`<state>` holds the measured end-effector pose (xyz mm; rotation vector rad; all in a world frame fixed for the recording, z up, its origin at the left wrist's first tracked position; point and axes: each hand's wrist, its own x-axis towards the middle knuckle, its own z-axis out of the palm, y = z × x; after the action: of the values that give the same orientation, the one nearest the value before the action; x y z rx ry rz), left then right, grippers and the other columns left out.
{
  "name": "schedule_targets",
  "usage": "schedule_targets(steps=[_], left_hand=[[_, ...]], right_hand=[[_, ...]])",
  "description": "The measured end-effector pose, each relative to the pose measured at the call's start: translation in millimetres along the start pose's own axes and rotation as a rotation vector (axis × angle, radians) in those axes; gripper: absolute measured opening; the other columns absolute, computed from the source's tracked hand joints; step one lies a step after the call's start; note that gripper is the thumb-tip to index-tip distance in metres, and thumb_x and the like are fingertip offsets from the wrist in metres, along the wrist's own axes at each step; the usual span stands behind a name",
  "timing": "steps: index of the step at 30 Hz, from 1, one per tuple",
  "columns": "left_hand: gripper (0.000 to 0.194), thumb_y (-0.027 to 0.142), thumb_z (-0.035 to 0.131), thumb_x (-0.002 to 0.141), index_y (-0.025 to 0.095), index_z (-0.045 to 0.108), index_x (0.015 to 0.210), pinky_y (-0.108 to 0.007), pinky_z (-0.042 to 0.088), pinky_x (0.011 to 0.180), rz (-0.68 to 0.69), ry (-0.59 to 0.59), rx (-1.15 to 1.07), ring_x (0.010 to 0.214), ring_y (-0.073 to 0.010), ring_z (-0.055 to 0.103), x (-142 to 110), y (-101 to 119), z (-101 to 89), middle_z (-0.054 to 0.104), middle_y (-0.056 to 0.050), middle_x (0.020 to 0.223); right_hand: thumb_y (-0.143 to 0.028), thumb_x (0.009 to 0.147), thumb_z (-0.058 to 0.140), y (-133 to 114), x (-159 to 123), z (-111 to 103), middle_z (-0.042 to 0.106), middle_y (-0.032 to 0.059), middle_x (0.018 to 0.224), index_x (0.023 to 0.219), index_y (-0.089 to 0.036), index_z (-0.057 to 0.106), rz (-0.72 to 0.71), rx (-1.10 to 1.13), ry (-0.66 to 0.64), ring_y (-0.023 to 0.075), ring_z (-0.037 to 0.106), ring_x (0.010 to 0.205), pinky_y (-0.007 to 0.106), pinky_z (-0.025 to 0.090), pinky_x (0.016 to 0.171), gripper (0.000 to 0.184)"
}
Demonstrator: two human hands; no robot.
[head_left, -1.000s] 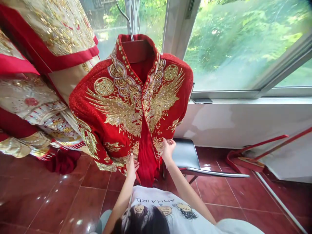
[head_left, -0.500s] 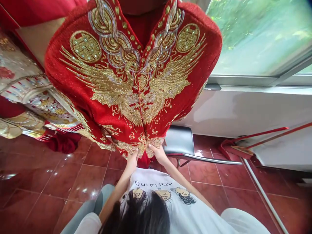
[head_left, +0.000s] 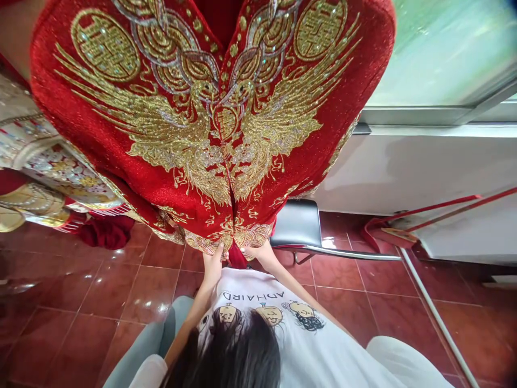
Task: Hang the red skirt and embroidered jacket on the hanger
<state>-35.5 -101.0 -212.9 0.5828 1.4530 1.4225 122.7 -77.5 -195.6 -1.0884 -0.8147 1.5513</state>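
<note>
A red jacket [head_left: 202,134] with heavy gold embroidery hangs in front of me and fills the upper half of the view. Both front panels meet at the middle. My left hand [head_left: 212,262] pinches the bottom hem of the left panel. My right hand [head_left: 260,253] grips the hem of the right panel right beside it. The two hands hold the edges close together at the jacket's lower centre. My fingertips are partly hidden behind the hem.
More embroidered red and cream garments [head_left: 44,178] hang at the left. A grey chair seat [head_left: 299,226] with a metal frame stands behind the jacket. A red stand [head_left: 404,229] lies by the white wall under the window [head_left: 444,54]. Glossy red floor tiles [head_left: 81,291] lie below.
The view has moved closer and tilted down, so the jacket looks larger. My hands went from the open front panels to the bottom hem, drawing both edges together.
</note>
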Motion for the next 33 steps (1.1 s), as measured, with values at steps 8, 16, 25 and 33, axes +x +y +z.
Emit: schedule_targets(steps=[8,16,25,33], left_hand=[[0.049,0.032,0.087,0.047,0.017,0.062,0.087,-0.025,0.051,0.062,-0.068,-0.123,-0.116,0.061,-0.0121,0.061,-11.5,14.5,4.8,0.065,0.002,0.07],[0.064,0.032,0.085,0.051,0.021,0.062,0.11,-0.04,0.053,0.088,-0.082,-0.156,-0.178,0.102,-0.0257,0.066,-15.6,26.2,21.3,0.071,-0.007,0.101],[0.061,0.036,0.083,0.058,0.023,0.061,0.114,-0.041,0.052,0.096,-0.06,-0.174,-0.207,0.119,-0.0271,0.059,-15.2,27.6,27.8,0.069,-0.008,0.113],[0.059,0.035,0.081,0.062,0.021,0.06,0.115,-0.041,0.05,0.098,-0.036,-0.178,-0.184,0.117,-0.0258,0.06,-17.0,27.8,28.8,0.069,-0.009,0.114]], right_hand=[[-0.022,0.051,0.086,3.7,0.0,8.5,0.07,0.0091,0.11,0.109,-0.017,0.06,0.019,0.085,0.025,0.0241,0.066,0.1,0.044,0.048,0.098,0.063],[-0.02,0.049,0.086,-0.2,-5.9,17.7,0.07,0.0094,0.11,0.11,-0.017,0.061,0.05,0.164,0.035,0.0242,0.066,0.099,0.043,0.05,0.096,0.066],[-0.021,0.056,0.083,-0.1,-10.7,23.7,0.071,0.0083,0.109,0.103,-0.017,0.063,0.053,0.266,0.035,0.0232,0.067,0.099,0.042,0.051,0.095,0.051],[-0.018,0.053,0.083,-4.9,-11.5,30.9,0.073,0.0068,0.1,0.098,-0.017,0.063,0.085,0.316,0.083,0.0227,0.069,0.093,0.04,0.054,0.09,0.049]])
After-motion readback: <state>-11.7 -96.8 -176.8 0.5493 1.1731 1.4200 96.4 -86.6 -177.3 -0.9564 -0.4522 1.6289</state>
